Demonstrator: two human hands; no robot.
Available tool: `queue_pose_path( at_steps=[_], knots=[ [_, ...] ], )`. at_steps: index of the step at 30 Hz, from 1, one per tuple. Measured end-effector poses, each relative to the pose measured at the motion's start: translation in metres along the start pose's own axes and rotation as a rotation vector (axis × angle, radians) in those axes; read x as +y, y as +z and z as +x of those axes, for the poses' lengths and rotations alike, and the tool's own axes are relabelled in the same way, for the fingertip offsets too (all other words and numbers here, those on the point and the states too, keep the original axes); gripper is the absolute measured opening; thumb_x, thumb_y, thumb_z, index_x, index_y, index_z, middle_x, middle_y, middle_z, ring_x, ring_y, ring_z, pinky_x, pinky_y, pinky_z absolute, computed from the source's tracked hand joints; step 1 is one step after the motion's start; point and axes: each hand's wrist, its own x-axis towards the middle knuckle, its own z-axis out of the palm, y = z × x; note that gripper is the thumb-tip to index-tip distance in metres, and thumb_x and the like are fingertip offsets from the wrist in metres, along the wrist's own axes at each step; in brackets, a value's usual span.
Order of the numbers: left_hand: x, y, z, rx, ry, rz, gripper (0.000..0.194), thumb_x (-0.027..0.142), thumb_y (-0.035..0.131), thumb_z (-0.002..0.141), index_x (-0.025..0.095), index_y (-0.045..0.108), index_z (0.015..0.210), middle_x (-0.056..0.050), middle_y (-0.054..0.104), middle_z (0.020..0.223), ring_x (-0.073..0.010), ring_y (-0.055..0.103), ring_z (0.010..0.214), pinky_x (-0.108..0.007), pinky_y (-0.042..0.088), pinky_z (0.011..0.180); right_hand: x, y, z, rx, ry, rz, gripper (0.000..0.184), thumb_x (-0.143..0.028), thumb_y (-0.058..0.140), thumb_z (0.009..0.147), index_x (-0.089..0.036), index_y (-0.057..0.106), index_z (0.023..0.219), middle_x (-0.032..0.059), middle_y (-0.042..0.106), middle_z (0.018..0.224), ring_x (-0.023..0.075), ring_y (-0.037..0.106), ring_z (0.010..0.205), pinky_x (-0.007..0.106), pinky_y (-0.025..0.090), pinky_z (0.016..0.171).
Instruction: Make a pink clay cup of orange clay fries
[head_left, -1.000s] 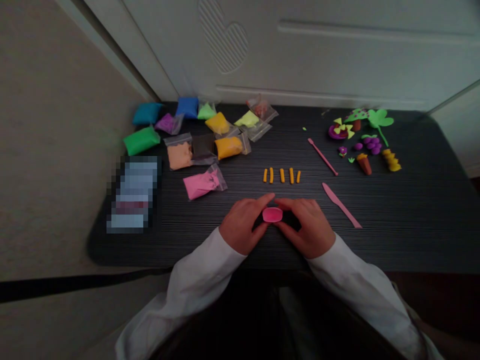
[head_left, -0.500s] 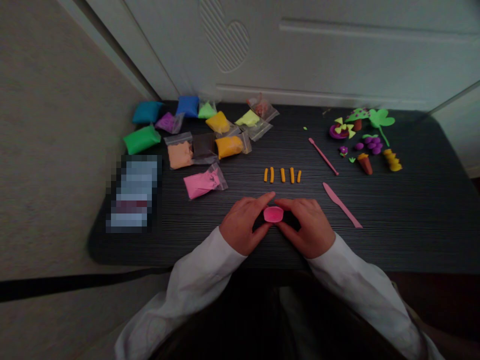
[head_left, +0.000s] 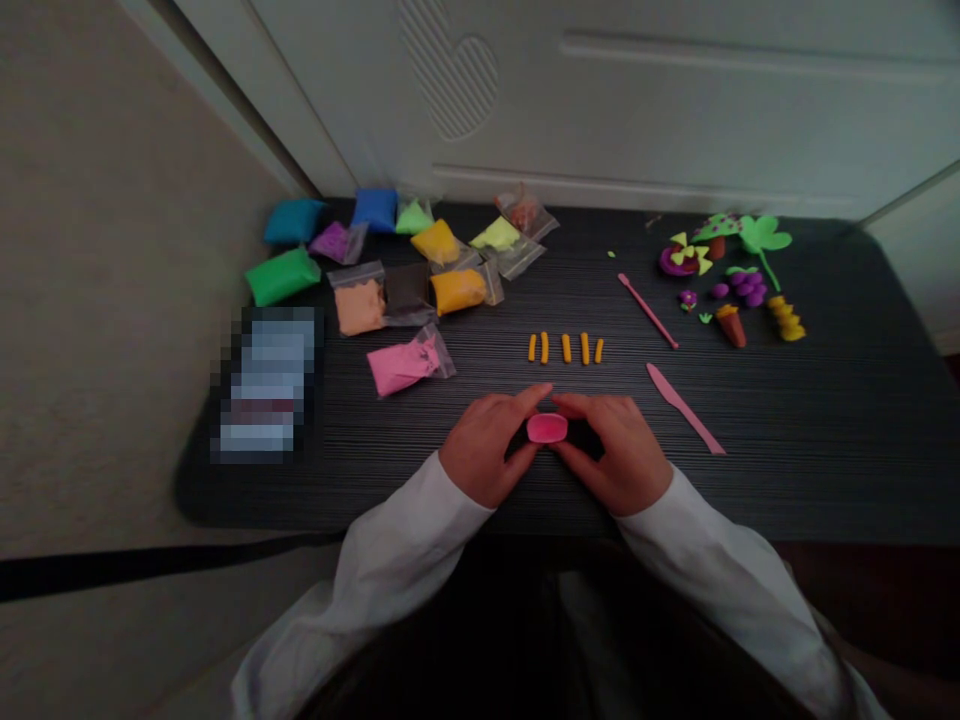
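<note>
Between my two hands is a small hollow pink clay cup (head_left: 547, 429), its opening facing up toward me. My left hand (head_left: 489, 440) grips its left side with thumb and fingers. The right side is pinched by my right hand (head_left: 613, 446), the thumb near its lower edge. Just beyond lies a row of several short orange clay sticks (head_left: 566, 348). To the right of my right hand rest a pink plastic clay knife (head_left: 684, 408) and a thin pink modelling tool (head_left: 648, 311).
Bags of coloured clay, among them a pink one (head_left: 405, 367) and a green one (head_left: 283, 277), fill the left of the dark table (head_left: 840, 430). A blurred phone-like device (head_left: 268, 385) lies far left. Finished clay pieces, including a green flower (head_left: 763, 236) and purple grapes (head_left: 748, 288), sit back right.
Almost nothing differs. Both hands keep the pink clay cup in the same place, with its opening looking slightly flatter now.
</note>
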Motion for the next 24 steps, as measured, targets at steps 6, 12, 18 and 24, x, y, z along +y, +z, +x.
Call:
queue_pose_path(
  at_steps=[6,12,18,24],
  knots=[
    [0.0001,0.0019,0.0002,-0.009,-0.002,0.025,0.047,0.021,0.051,0.077,0.016,0.036,0.122,-0.006,0.06,0.107,-0.0161,0.053,0.096,-0.033,0.043,0.085,-0.0005,-0.0004,0.0006,-0.005,0.002,-0.009,0.033,-0.026,0.054,0.077,-0.019,0.05,0.109,0.0049,0.064,0.096,0.0197,0.056,0.089,0.035,0.038,0.076],
    [0.0015,0.0009,0.0013,-0.03,-0.021,0.017,0.047,0.019,0.051,0.076,0.017,0.039,0.121,-0.006,0.059,0.108,-0.0172,0.053,0.095,-0.035,0.044,0.084,0.0,0.0003,0.0004,-0.029,0.023,-0.013,0.033,-0.025,0.054,0.076,-0.019,0.051,0.108,0.0054,0.064,0.097,0.0202,0.055,0.089,0.036,0.037,0.076],
    [0.0009,-0.0004,0.0006,-0.039,-0.035,-0.024,0.049,0.019,0.051,0.075,0.017,0.038,0.122,-0.007,0.059,0.109,-0.0174,0.052,0.098,-0.035,0.042,0.087,0.0001,-0.0007,0.0005,-0.03,0.011,-0.007,0.033,-0.025,0.054,0.076,-0.019,0.05,0.109,0.0059,0.063,0.099,0.0205,0.055,0.09,0.036,0.038,0.076],
    [-0.0002,-0.0027,-0.0001,-0.017,-0.044,-0.042,0.048,0.018,0.051,0.076,0.015,0.038,0.122,-0.005,0.062,0.098,-0.0154,0.053,0.094,-0.033,0.043,0.087,0.0001,-0.0017,0.0,-0.019,0.014,0.013,0.04,-0.023,0.056,0.075,-0.017,0.046,0.114,0.0054,0.063,0.098,0.02,0.055,0.091,0.036,0.038,0.078]
  ],
)
